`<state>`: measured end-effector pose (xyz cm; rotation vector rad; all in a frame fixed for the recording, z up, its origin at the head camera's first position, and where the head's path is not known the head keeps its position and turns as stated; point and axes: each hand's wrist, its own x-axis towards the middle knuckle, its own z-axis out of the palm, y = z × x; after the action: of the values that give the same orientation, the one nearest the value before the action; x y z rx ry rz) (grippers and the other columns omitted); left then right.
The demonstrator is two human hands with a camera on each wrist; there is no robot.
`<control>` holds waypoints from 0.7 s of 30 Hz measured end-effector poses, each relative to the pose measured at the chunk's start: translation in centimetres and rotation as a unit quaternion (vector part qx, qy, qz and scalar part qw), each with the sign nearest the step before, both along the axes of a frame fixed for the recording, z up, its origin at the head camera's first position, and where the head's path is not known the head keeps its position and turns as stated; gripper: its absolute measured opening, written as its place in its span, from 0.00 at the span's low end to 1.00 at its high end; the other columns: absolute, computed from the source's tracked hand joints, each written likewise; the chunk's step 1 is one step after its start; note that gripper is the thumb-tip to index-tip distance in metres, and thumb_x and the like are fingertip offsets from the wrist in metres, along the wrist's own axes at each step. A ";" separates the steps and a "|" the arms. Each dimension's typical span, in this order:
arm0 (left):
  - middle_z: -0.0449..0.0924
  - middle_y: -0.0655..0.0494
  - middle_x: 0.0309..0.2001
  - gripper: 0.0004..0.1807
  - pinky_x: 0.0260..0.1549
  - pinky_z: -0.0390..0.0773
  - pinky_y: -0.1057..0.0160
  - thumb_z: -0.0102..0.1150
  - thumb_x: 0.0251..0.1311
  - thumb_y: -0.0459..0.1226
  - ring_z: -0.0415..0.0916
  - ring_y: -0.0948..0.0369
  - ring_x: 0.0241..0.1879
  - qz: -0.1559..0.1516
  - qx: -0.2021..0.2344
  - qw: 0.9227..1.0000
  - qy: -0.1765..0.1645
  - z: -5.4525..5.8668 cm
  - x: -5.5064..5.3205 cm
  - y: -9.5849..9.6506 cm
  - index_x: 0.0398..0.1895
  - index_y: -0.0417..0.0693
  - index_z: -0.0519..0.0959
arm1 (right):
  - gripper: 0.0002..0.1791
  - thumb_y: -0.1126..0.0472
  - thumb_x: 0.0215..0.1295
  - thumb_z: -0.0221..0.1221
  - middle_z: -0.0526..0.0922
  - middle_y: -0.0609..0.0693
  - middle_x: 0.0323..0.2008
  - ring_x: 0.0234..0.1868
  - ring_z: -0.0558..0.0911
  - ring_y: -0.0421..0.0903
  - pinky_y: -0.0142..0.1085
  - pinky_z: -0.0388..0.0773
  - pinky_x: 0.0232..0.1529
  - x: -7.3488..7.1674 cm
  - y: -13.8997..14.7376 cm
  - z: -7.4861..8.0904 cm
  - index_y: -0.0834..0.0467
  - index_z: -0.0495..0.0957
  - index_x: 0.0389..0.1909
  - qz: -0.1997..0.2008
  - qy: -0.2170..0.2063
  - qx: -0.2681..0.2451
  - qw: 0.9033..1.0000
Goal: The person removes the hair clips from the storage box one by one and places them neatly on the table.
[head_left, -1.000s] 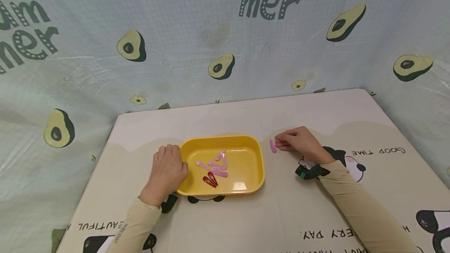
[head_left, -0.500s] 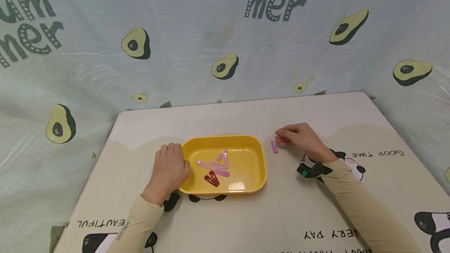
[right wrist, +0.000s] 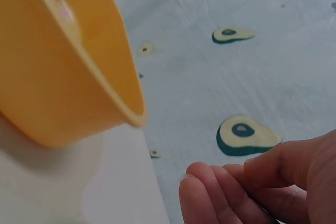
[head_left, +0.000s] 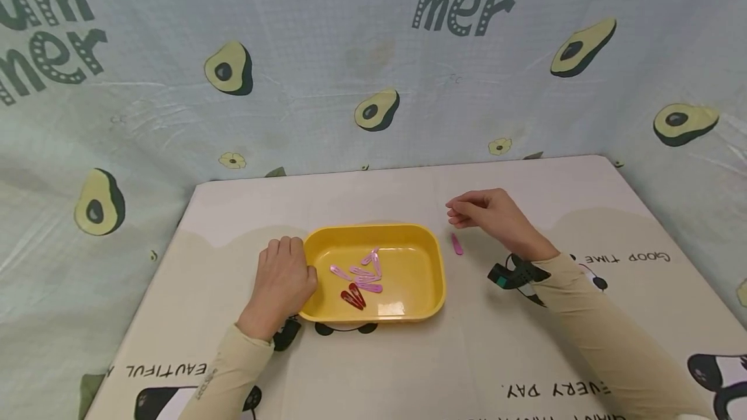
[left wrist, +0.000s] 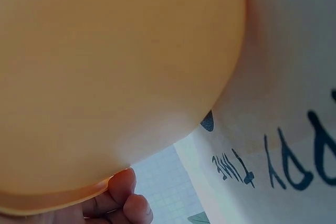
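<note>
Pink teardrop hair clip points lengthwise toward right hand, hold unclear; left hand grips rounded yellow tray.

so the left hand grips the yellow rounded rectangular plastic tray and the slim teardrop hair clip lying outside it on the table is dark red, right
Not quite: the slim teardrop hair clip is pink, as the head view shows. The left hand does grip the yellow rounded rectangular plastic tray.

Yellow tray shared by three views

The head camera looks forward and down over left hand and right hand; the left wrist's faces the tray's outside, very near; the right wrist's looks past its hand toward tray and curtain.
</note>
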<state>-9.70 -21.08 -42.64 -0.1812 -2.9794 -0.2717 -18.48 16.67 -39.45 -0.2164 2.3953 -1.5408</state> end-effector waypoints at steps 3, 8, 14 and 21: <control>0.66 0.46 0.32 0.10 0.38 0.59 0.56 0.51 0.61 0.34 0.60 0.49 0.36 -0.001 0.002 1.000 -0.002 0.0 0.0 0.0 0.40 0.34 0.71 | 0.21 0.55 0.76 0.58 0.86 0.65 0.54 0.50 0.90 0.55 0.39 0.85 0.54 0.0 -0.9 0.5 0.67 0.80 0.59 0.012 0.007 -0.005 1.000; 0.66 0.45 0.33 0.11 0.39 0.59 0.56 0.52 0.61 0.34 0.60 0.49 0.37 0.004 0.004 1.000 -0.007 -0.1 -0.1 -0.1 0.41 0.33 0.70 | 0.19 0.55 0.74 0.60 0.86 0.64 0.53 0.48 0.90 0.53 0.40 0.86 0.54 0.0 -2.6 1.1 0.63 0.82 0.57 0.036 0.022 -0.005 0.999; 0.67 0.45 0.34 0.12 0.40 0.59 0.55 0.51 0.62 0.35 0.60 0.49 0.38 0.004 0.003 1.000 -0.020 -0.1 -0.1 -0.2 0.43 0.33 0.70 | 0.16 0.55 0.73 0.61 0.89 0.59 0.48 0.43 0.90 0.46 0.38 0.86 0.51 -0.1 -4.8 1.5 0.59 0.84 0.54 0.047 0.037 0.012 0.998; 0.68 0.45 0.35 0.12 0.40 0.60 0.54 0.51 0.62 0.35 0.60 0.49 0.39 0.004 0.009 1.000 -0.018 -0.2 -0.2 -0.3 0.44 0.33 0.71 | 0.14 0.54 0.71 0.63 0.91 0.53 0.45 0.43 0.90 0.45 0.41 0.86 0.54 0.1 -7.4 1.9 0.55 0.86 0.52 0.074 0.045 0.030 0.996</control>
<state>-9.88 -21.37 -42.80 -0.1647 -3.0121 -0.3030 -18.37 9.25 -37.59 -0.4494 2.4270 -1.4200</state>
